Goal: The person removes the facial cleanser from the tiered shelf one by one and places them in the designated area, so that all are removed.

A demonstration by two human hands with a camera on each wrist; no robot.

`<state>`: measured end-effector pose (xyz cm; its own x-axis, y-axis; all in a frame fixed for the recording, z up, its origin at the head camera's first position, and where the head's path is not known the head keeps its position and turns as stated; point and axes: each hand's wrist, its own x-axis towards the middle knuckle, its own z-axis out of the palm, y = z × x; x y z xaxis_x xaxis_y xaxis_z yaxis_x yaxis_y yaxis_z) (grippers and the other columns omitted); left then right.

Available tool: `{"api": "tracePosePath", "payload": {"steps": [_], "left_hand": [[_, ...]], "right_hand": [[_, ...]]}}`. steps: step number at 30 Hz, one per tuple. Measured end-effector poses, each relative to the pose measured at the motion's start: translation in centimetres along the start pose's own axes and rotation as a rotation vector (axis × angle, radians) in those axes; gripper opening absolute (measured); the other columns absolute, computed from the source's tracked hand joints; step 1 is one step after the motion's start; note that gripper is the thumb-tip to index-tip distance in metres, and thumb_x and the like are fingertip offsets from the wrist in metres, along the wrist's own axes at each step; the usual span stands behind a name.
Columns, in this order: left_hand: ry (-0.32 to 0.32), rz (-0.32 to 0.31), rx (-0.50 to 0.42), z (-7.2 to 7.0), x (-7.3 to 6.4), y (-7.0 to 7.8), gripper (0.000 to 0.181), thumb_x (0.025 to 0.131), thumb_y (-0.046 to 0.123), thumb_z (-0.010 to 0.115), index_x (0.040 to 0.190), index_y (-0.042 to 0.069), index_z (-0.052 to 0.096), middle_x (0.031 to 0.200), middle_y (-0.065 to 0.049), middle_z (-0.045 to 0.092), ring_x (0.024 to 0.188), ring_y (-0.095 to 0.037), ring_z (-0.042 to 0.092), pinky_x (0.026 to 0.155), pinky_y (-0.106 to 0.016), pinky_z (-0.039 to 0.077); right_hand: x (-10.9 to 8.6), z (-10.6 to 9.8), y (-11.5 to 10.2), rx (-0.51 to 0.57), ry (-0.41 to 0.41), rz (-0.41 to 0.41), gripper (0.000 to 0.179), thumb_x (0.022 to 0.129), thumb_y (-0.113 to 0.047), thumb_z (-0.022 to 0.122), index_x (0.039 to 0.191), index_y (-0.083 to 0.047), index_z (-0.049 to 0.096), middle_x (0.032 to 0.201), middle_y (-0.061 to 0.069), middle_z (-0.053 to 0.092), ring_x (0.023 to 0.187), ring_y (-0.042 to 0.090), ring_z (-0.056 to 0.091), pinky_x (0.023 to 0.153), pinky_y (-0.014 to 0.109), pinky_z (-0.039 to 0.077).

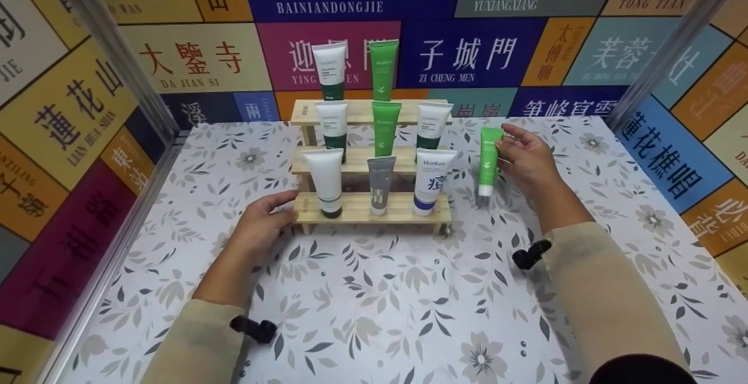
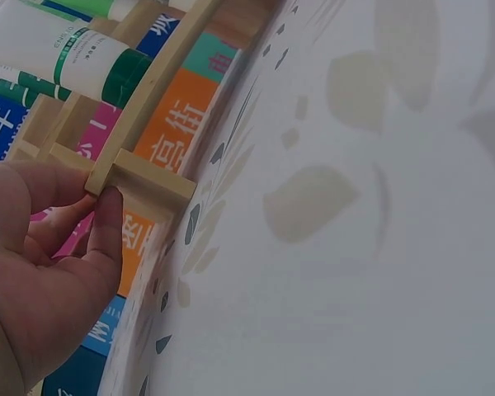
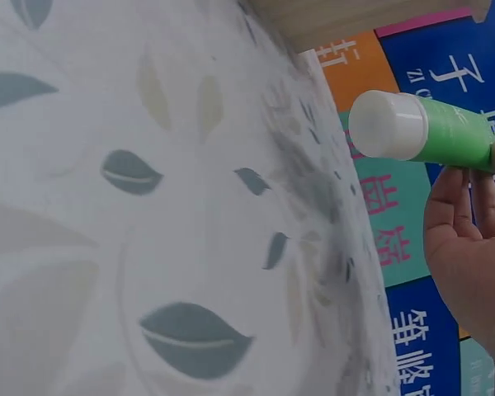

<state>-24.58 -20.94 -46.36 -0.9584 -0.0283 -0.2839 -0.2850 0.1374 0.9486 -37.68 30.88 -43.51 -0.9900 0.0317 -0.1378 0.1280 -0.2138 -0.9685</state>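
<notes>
Holding a green tube [image 1: 488, 161] upright, cap down, my right hand [image 1: 529, 159] sits just right of the rack [image 1: 362, 208], above the tablecloth [image 1: 409, 302]. My fingers curl round the tube's upper part; the right wrist view shows its white cap [image 3: 388, 125] clear of the cloth, with fingertips [image 3: 454, 198] against the green body.

My left hand [image 1: 260, 226] is at the rack's bottom left corner. The left wrist view shows my thumb [image 2: 107, 239] pressed against the end of the lowest wooden bar [image 2: 140, 177] and my fingers bent behind it, so I'm gripping that corner.

On the rack, the bottom step carries a white tube [image 1: 325, 180], a grey tube [image 1: 380, 184] and a white tube with blue print [image 1: 431, 180]. The middle step has a white-and-green tube [image 1: 332, 127], a green one [image 1: 385, 127] and another white-and-green one [image 1: 433, 124]. The top step has a white-and-green tube [image 1: 329, 71] and a green one [image 1: 384, 68], both to the left of its right end. All stand cap down.

Behind the table, walls [image 1: 467, 51] of coloured panels with Chinese characters close in the back and both sides.
</notes>
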Motion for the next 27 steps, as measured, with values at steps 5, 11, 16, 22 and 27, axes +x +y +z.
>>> {"api": "tracePosePath", "payload": {"steps": [5, 11, 16, 22, 27], "left_hand": [[0.000, 0.039, -0.023, 0.1, 0.2, -0.3, 0.051, 0.102, 0.007, 0.062, 0.153, 0.009, 0.058, 0.139, -0.016, 0.067, 0.096, -0.010, 0.069, 0.085, -0.027, 0.055], [0.011, 0.019, -0.002, -0.1, 0.3, -0.3, 0.051, 0.102, 0.009, 0.063, 0.152, 0.012, 0.059, 0.141, -0.013, 0.066, 0.097, -0.010, 0.068, 0.085, -0.026, 0.055], [0.011, 0.026, 0.036, -0.2, 0.4, -0.3, 0.051, 0.102, 0.010, 0.063, 0.153, 0.012, 0.059, 0.142, -0.013, 0.065, 0.096, -0.010, 0.067, 0.084, -0.026, 0.055], [0.010, 0.030, 0.025, -0.3, 0.4, -0.3, 0.051, 0.102, 0.010, 0.063, 0.152, 0.012, 0.059, 0.141, -0.013, 0.066, 0.095, -0.010, 0.067, 0.083, -0.026, 0.055], [0.004, 0.028, 0.019, -0.1, 0.4, -0.3, 0.050, 0.103, 0.010, 0.063, 0.153, 0.013, 0.059, 0.144, -0.013, 0.063, 0.098, -0.010, 0.068, 0.085, -0.026, 0.055]], "right_hand": [[0.2, 0.0, 0.8, 0.052, -0.028, 0.042, 0.061, 0.102, -0.005, 0.070, 0.159, -0.016, 0.049, 0.120, -0.002, 0.070, 0.106, 0.012, 0.068, 0.093, 0.027, 0.058], [0.5, 0.1, 1.5, -0.026, -0.016, 0.122, 0.064, 0.104, -0.013, 0.070, 0.162, -0.021, 0.047, 0.129, -0.003, 0.066, 0.111, 0.012, 0.066, 0.098, 0.027, 0.056], [1.1, 0.3, 1.9, -0.089, 0.003, 0.139, 0.060, 0.104, -0.015, 0.069, 0.161, -0.020, 0.049, 0.126, -0.005, 0.068, 0.105, 0.011, 0.067, 0.091, 0.027, 0.057], [1.3, 0.8, 2.1, -0.075, 0.007, 0.151, 0.065, 0.104, -0.011, 0.069, 0.164, -0.015, 0.044, 0.132, -0.004, 0.064, 0.111, 0.012, 0.065, 0.090, 0.025, 0.058], [1.5, 0.8, 2.3, -0.109, 0.003, 0.169, 0.069, 0.105, -0.009, 0.066, 0.167, -0.015, 0.038, 0.135, -0.002, 0.061, 0.112, 0.011, 0.065, 0.092, 0.024, 0.057]]}}
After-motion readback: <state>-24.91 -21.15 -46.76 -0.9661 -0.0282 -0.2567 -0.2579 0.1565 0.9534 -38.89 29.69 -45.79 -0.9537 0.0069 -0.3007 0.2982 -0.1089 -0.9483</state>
